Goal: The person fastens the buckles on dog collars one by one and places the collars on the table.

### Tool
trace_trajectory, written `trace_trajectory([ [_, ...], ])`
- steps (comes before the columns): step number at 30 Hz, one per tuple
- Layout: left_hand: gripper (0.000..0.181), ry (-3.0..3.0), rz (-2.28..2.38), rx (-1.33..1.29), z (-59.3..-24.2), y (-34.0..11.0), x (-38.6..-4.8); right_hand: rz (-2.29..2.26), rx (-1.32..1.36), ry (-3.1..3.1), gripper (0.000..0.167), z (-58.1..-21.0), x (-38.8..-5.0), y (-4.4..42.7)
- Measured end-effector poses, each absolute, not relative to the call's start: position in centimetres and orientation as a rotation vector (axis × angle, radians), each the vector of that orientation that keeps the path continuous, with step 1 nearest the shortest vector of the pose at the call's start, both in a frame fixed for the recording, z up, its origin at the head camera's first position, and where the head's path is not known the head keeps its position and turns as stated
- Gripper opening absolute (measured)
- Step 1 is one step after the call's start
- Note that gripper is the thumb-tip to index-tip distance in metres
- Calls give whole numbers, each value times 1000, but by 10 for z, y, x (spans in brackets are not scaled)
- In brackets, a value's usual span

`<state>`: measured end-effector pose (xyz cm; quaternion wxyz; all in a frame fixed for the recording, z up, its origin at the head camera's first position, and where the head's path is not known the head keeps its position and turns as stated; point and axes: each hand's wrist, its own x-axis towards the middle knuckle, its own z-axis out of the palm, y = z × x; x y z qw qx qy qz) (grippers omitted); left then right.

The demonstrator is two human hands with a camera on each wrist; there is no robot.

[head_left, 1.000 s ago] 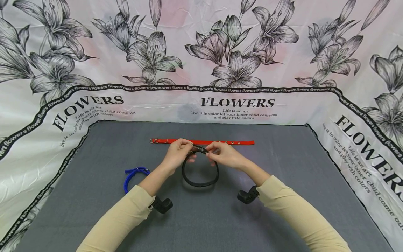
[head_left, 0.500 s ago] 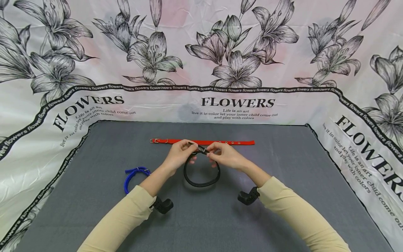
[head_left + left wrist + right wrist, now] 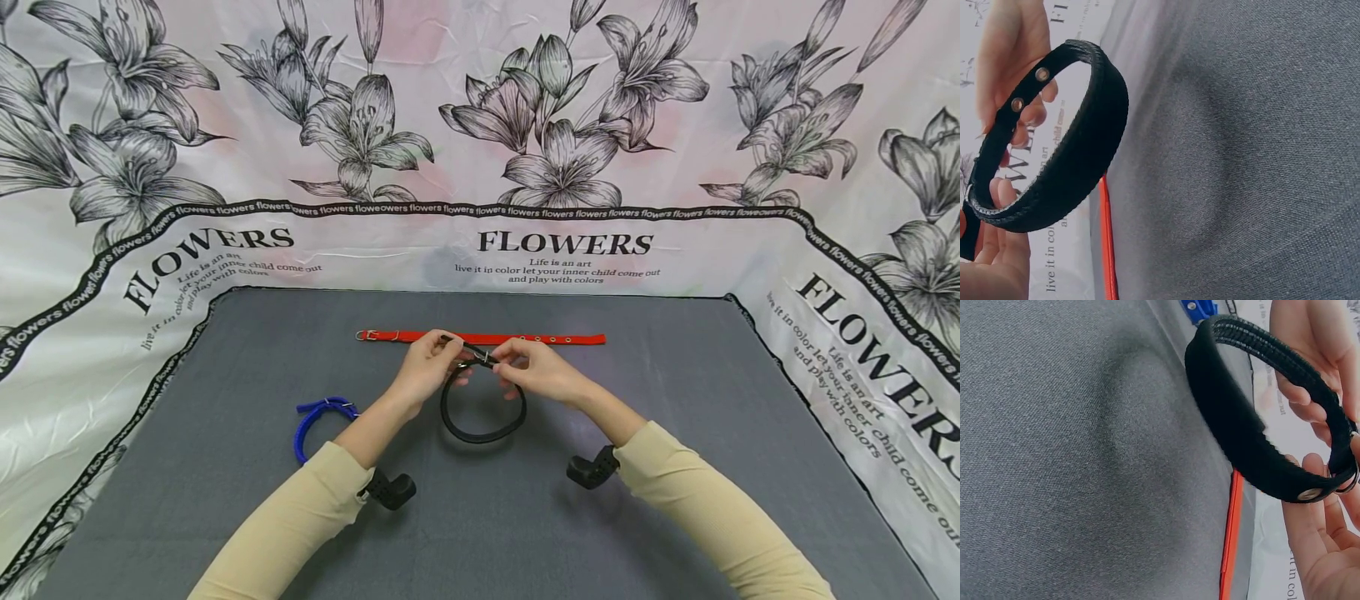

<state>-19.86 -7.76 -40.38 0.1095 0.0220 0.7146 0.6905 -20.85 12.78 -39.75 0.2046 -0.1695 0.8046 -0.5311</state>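
In the head view, a person's left hand (image 3: 426,367) pinches the strap end (image 3: 452,338) of a black collar (image 3: 483,439), while the right hand (image 3: 540,367) pinches it just right of the buckle (image 3: 484,358). The collar is a loop between the two hands, over the middle of the grey cloth (image 3: 675,375). Compared with the two earlier head pictures, the loop and buckle have shifted slightly to the right, and more of the strap end shows between the left fingers and the buckle. That suggests the strap is being worked at the buckle; whether the pin sits in a hole cannot be told. Beyond the hands a red collar (image 3: 483,338) lies straight; a blue collar (image 3: 302,435) lies curled beside the left forearm, partly hidden by it.

In the left wrist view, the loop casts a soft shadow and appears to be held off the cloth. Two metal eyelets (image 3: 1042,74) show on the strap near the right hand, and the loose tip pokes out beside the left fingers.

In the right wrist view, a rivet (image 3: 1309,494) shows on the band in front of the right fingers, with a metal ring (image 3: 1350,487) at the picture's edge. Both hands meet the band here too, though the fingertips at that edge are partly cut off.
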Motion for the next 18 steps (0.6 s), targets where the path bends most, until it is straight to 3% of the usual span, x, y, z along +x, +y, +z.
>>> trace_trajectory([
  [18,23,2049,1979,85,-404,-75,-199,-1379,-471,2292,35,-396,-213,129],
])
